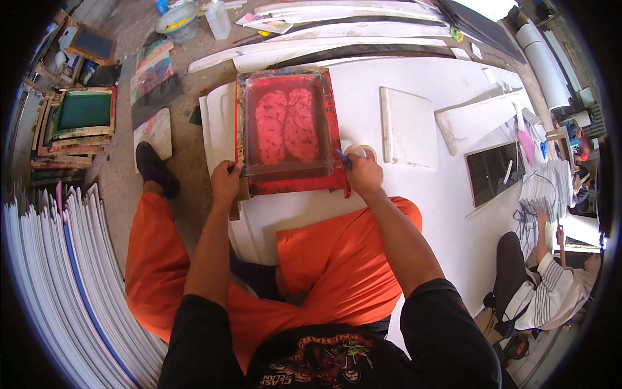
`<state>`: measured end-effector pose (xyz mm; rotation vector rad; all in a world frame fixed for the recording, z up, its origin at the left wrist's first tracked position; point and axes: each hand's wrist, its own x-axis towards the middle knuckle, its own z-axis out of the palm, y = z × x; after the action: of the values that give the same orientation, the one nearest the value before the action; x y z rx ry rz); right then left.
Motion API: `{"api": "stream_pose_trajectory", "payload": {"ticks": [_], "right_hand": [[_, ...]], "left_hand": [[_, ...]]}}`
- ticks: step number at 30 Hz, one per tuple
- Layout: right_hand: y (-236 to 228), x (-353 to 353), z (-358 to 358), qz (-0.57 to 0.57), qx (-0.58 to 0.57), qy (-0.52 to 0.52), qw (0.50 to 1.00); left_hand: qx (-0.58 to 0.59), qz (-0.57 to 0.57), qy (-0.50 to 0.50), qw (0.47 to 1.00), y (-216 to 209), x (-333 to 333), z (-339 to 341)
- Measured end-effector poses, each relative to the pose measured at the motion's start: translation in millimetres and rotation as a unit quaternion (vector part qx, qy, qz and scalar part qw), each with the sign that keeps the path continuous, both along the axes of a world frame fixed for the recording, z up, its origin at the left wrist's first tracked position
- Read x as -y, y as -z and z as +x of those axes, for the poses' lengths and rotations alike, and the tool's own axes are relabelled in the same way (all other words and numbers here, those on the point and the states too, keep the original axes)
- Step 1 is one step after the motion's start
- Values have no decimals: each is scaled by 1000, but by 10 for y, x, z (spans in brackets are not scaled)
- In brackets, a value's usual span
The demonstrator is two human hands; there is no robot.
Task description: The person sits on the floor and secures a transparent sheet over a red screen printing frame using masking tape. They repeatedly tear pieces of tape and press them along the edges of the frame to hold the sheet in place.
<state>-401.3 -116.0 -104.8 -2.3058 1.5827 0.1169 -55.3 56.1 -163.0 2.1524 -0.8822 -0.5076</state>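
A screen-printing frame (288,187) with red, paint-stained wood lies flat in front of me. Its mesh bears two pink sole-like shapes (300,126) with dark cracked lines. A brownish see-through band (291,170) runs along the inside of its near edge. At the frame's near left corner my left hand (226,181) is closed, fingertips pinched against the edge; what they hold is too small to make out. My right hand (364,174) is closed round a slim blue tool (341,156) by the right edge. Just beyond that hand sits a roll of tape (369,150).
White boards (408,126) and a dark panel (494,172) lie on the white surface at right. Stacked frames (84,113) and upright white sheets (61,272) stand at left. A bucket (178,23) is at the back. Another person (551,292) sits at far right.
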Motion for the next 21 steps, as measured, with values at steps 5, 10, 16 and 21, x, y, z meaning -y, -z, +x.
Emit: {"api": "stream_pose_trajectory", "payload": {"ticks": [5,10,16,21], "right_hand": [[24,23,-48,-17,19,36,999],[231,54,-249,-52,131,31,990],[-110,84,-202,78,172,58,980],[-108,114,-316,113,190,113,969]], "left_hand": [[-27,13,-29,999,57,-28,168],[-66,-33,-42,996,-3,-68,346],[-45,-82,34,995,-613,73,424],[-63,-138,95,984,-1475,353,147]]}}
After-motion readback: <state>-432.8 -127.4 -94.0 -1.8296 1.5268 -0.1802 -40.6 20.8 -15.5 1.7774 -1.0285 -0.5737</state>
